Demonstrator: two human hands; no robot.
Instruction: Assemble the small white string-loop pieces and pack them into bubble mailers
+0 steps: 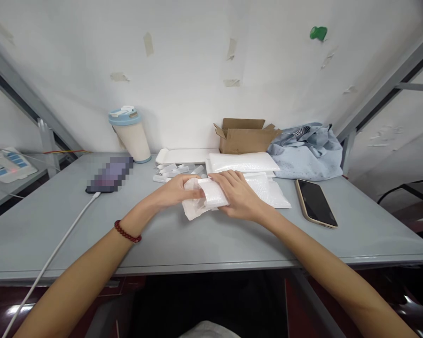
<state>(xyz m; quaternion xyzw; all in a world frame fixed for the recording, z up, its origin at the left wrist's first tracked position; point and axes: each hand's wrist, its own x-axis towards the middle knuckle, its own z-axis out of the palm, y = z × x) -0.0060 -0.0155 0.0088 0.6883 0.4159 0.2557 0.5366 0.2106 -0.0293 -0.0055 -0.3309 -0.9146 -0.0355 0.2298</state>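
A small white bubble mailer (215, 193) is held in both hands just above the grey table. My left hand (174, 190) closes on its left end, where thin, crumpled translucent wrapping spreads below the fingers. From the right, my right hand (240, 196) grips it with fingers bent over the top. What lies inside the mailer is hidden. Behind the hands is a white padded envelope (245, 162), and another flat one (278, 195) sticks out beyond my right hand. Several small clear plastic pieces (176, 170) lie beyond my left hand.
An open cardboard box (246, 140) stands at the wall beside bunched light-blue cloth (308, 155). A phone (315, 203) lies on the right. On the left are a tumbler (132, 136) and another phone (109, 176) with a white cable (56, 249) crossing the table edge.
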